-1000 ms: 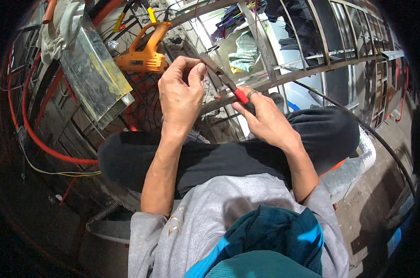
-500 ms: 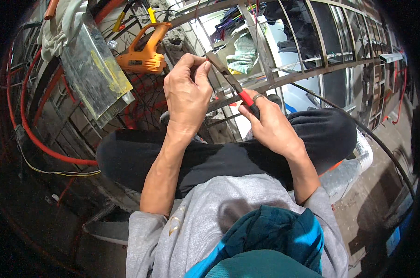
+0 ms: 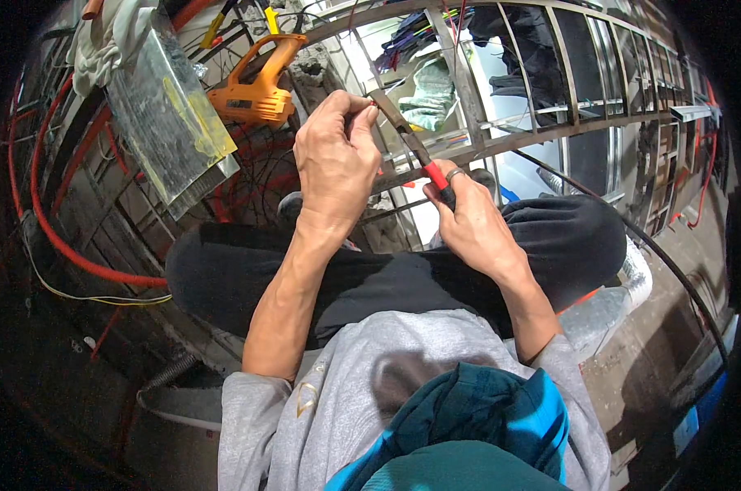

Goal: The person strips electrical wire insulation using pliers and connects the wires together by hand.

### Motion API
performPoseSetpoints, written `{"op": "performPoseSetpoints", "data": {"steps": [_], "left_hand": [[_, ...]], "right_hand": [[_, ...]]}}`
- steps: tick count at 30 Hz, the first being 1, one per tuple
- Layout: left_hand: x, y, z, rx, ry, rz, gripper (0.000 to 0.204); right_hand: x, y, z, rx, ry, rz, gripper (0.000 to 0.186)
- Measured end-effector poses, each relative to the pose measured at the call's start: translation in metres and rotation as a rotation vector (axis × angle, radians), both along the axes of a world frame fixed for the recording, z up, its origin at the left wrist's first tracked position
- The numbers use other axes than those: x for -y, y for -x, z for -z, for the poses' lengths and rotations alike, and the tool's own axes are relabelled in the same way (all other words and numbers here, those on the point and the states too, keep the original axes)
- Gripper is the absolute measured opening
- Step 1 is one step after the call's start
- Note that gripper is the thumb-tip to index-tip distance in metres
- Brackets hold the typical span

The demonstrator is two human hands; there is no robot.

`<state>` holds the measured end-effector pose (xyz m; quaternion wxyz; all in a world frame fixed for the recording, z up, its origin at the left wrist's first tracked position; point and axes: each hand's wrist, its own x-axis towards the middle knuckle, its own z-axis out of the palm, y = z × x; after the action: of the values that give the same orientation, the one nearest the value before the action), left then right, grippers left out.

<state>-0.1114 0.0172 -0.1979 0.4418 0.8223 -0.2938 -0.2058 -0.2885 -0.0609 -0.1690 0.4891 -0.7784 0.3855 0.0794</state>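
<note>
In my right hand [image 3: 478, 219] is a pair of pliers [image 3: 415, 147] with red and black handles, fingers wrapped round them. The long metal jaws point up and to the left, ending beside the fingertips of my left hand [image 3: 335, 155]. Thumb and forefinger there are pinched on a thin reddish piece, perhaps a wire end, at the jaw tips. Most of that piece is hidden by the fingers. Both hands are raised over the gap between my bent knees, in front of a metal frame [image 3: 518, 141].
An orange pistol-shaped power tool [image 3: 260, 94] lies beyond my left hand. Nearer the left is a scuffed metal box section [image 3: 174, 123] with a pale cloth [image 3: 108, 53] over it. A red hose [image 3: 67, 245] curves down the left side; a black cable [image 3: 665, 254] crosses the right.
Both hands keep their grips and have shifted only slightly. The thumb and forefinger of my left hand are turned a little at the plier tips. The whole view has moved a little.
</note>
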Motion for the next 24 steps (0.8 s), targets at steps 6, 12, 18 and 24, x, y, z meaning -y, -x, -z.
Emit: {"op": "performPoseSetpoints", "data": {"steps": [6,12,18,24], "left_hand": [[0.004,0.0,-0.005,-0.077,-0.019,-0.017,0.005],[0.004,-0.002,-0.001,-0.089,-0.043,-0.002,0.01],[-0.003,-0.013,0.008,-0.453,0.04,-0.024,0.013],[-0.006,-0.021,0.007,-0.48,0.014,0.008,0.016]], "right_hand": [[0.002,0.003,0.009,0.001,-0.056,0.036,0.038],[0.002,0.007,0.02,0.03,-0.004,0.021,0.043],[0.004,0.011,0.035,0.217,0.067,-0.024,0.042],[0.006,0.011,0.037,0.234,0.137,-0.074,0.045]]}}
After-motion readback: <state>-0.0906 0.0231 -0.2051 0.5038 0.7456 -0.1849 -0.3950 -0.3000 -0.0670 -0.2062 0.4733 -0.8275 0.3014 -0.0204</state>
